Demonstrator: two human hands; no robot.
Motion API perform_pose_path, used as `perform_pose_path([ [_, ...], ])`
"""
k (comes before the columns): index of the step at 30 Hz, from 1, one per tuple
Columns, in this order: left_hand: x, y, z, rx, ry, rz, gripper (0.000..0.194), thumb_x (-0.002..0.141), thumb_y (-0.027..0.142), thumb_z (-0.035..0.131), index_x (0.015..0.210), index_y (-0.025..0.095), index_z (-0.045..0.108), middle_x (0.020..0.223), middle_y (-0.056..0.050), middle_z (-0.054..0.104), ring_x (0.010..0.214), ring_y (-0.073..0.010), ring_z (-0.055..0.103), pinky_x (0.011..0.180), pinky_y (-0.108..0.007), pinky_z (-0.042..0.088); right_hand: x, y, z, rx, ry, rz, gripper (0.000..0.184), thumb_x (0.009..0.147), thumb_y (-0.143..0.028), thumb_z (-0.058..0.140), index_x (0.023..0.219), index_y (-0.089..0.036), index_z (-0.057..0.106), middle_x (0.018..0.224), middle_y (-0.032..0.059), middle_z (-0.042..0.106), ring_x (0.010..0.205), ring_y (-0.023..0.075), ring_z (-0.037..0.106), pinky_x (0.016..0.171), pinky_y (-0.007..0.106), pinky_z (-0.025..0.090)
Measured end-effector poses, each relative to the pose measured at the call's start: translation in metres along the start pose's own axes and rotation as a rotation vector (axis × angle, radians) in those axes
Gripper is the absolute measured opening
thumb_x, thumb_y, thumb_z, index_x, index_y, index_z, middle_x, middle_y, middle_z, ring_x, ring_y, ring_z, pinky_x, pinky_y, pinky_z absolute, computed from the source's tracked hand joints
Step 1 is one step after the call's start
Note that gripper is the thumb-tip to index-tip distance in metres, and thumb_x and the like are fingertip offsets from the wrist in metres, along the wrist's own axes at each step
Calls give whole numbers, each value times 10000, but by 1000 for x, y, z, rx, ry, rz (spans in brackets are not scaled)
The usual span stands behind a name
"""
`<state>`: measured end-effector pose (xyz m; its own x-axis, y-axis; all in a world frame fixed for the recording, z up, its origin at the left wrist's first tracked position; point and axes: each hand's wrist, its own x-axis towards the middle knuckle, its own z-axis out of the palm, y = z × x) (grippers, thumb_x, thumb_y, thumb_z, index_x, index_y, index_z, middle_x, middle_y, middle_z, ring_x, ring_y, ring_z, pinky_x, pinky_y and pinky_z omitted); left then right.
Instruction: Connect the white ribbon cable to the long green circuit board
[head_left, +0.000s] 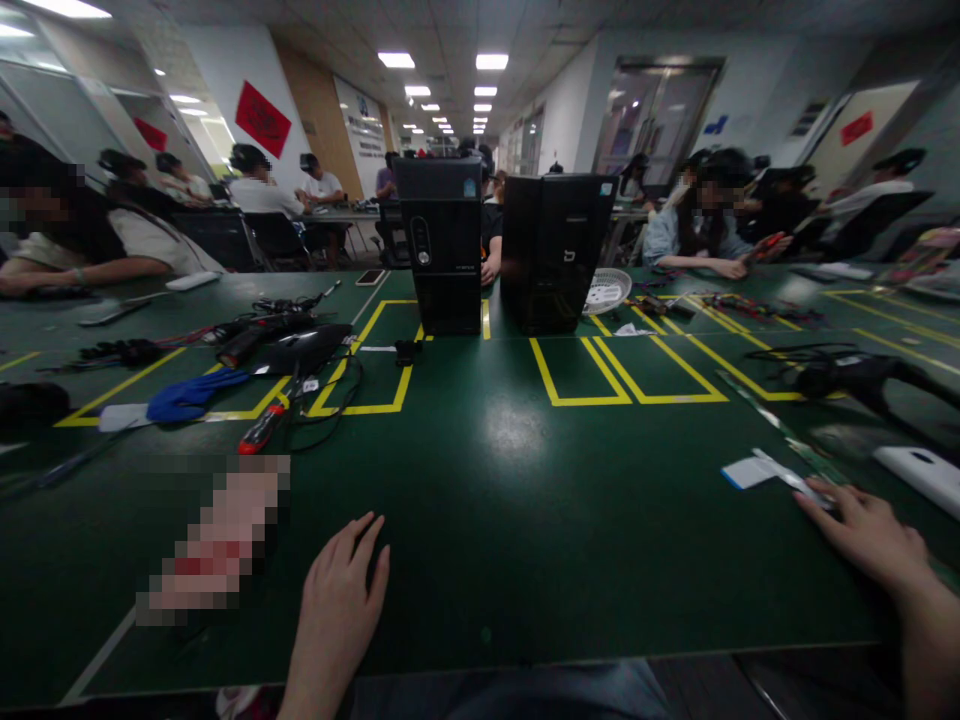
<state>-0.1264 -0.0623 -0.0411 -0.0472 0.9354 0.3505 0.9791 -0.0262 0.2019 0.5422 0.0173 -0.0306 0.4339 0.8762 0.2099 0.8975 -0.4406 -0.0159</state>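
Near the front edge of the smooth green table [517, 560], in the head view, the left hand [341, 590] rests with fingers loosely spread, holding nothing. Toward the right edge, the right hand [870, 530] meets a flat, thin white strip [750, 471] with a blue end; whether it grips, I cannot tell. Toward the far edge, two boxy black towers [450, 250] partly hide a person [491, 262]; leftward lie a red-and-black tool [262, 428] and crumpled blue cloth [191, 396].

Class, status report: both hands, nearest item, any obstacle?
Left hand open, empty, over green tabletop. Right hand at flat white blue-edged strip, grip unclear. White oblong object nearby.
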Motion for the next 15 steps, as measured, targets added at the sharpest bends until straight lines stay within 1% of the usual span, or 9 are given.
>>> perform_pose_path([
  [3, 0, 1, -1, -7, 4, 1, 445, 947, 368, 347, 1243, 157, 603, 1258, -140, 603, 1157, -297, 558, 957, -479, 460, -8, -8, -7, 93, -95, 78, 726, 866, -619, 274, 1151, -58, 636, 1145, 298, 561, 1129, 419, 528, 795, 543, 396],
  [5, 1, 1, -1, -2, 12, 6, 452, 948, 373, 341, 1227, 143, 613, 1248, -146, 607, 1144, -299, 564, 956, -478, 462, -14, -13, -11, 94, -18, 82, 736, 852, -633, 297, 1142, -35, 614, 1154, 317, 549, 1181, 433, 482, 849, 570, 376],
  [7, 1, 1, -1, 4, 20, 6, 449, 947, 375, 344, 1220, 147, 617, 1246, -143, 607, 1140, -300, 566, 952, -476, 464, -19, -17, -12, 66, 104, 28, 731, 860, -612, 289, 1201, -32, 573, 1253, 316, 508, 1278, 420, 398, 921, 587, 339],
  [8, 1, 2, -1, 5, 22, 6, 444, 948, 373, 345, 1224, 153, 615, 1249, -139, 606, 1142, -298, 566, 951, -472, 465, -21, -18, -11, 54, 144, -13, 732, 870, -596, 271, 1251, -33, 540, 1319, 299, 475, 1323, 404, 350, 961, 587, 314],
  [9, 1, 2, -2, 4, 25, 9, 441, 948, 371, 347, 1227, 159, 614, 1250, -135, 606, 1142, -296, 566, 950, -469, 466, -23, -18, -10, 46, 156, -52, 732, 879, -581, 254, 1296, -36, 508, 1369, 278, 448, 1354, 387, 315, 996, 579, 293],
  [10, 1, 2, -2, 2, 26, 12, 441, 948, 371, 347, 1228, 159, 613, 1248, -136, 606, 1142, -295, 567, 951, -466, 466, -24, -18, -8, 41, 138, -85, 730, 884, -571, 246, 1331, -44, 483, 1394, 258, 436, 1371, 373, 297, 1021, 565, 280],
  [12, 1, 2, -2, 0, 28, 13, 451, 949, 375, 342, 1224, 146, 616, 1243, -145, 608, 1138, -300, 569, 949, -467, 466, -25, -17, -3, 48, 56, -111, 712, 880, -557, 271, 1345, -61, 484, 1380, 243, 465, 1360, 355, 334, 1041, 517, 293],
  [14, 2, 3, -3, -2, 25, 10, 459, 948, 378, 340, 1220, 137, 620, 1239, -152, 611, 1139, -307, 568, 943, -473, 469, -26, -14, 0, 99, -23, -137, 663, 871, -533, 307, 1288, -75, 543, 1330, 231, 519, 1305, 327, 425, 1032, 444, 343],
  [15, 2, 3, -3, -4, 23, 6, 459, 947, 378, 342, 1220, 137, 621, 1241, -152, 610, 1140, -309, 567, 939, -475, 471, -27, -13, 1, 120, -21, -150, 626, 869, -524, 313, 1236, -95, 583, 1294, 214, 553, 1253, 304, 486, 1004, 406, 383],
])
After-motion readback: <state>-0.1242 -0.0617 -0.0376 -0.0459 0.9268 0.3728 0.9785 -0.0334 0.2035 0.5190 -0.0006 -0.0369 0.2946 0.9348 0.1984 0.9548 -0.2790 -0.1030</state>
